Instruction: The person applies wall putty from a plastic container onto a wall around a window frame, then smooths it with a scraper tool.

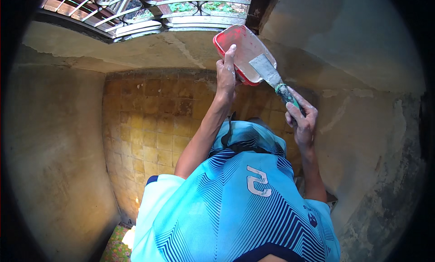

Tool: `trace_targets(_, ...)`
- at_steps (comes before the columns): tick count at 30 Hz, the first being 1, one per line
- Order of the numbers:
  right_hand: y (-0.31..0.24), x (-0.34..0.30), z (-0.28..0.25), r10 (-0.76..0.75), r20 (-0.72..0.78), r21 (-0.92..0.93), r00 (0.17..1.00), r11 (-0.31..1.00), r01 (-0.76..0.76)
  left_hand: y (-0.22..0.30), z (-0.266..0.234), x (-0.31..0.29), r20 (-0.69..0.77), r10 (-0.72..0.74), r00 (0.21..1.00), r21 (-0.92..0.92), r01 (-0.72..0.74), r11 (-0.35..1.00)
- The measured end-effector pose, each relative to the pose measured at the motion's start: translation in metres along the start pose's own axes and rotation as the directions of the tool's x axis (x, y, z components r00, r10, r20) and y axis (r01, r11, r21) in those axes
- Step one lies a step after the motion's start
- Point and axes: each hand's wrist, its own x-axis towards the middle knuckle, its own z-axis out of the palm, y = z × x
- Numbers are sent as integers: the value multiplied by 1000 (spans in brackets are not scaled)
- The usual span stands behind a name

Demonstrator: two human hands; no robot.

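Observation:
My left hand (226, 75) grips the near left side of a red plastic tub (220, 45), its thumb laid over the rim. Pale wet-looking filler (242, 43) coats the inside of the tub, which is tilted so that its opening faces me. In my right hand (302, 115) is a putty knife (266, 70) with a wide metal blade and a dark green, smeared handle. The blade lies over the tub's right edge and points up and left. White smears mark the fingers of both hands.
Beyond the tub is a window with metal bars (181, 17). Plastered walls stand at the left (54, 144) and right (362, 139), the right one patchy and peeling. Yellow-brown tiles (149, 130) cover the floor below. A flowered cloth (115, 244) lies at the lower left.

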Motion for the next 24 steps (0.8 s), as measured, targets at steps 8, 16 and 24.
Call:
trace_targets(8, -11, -29, -17, 195, -39, 9, 980, 981, -195, -5, -9, 3, -60, -21, 998, 2, 21, 1000)
trace_targets(16, -38, -27, -40, -91, -116, -289, 989, 956, 54, 7, -10, -3, -19, -40, 999, 24, 40, 999)
trace_targets(24, -28, 6, -34, -478, 184, -723, 859, 527, 448, 22, 19, -22, -49, 63, 997, -44, -65, 997)
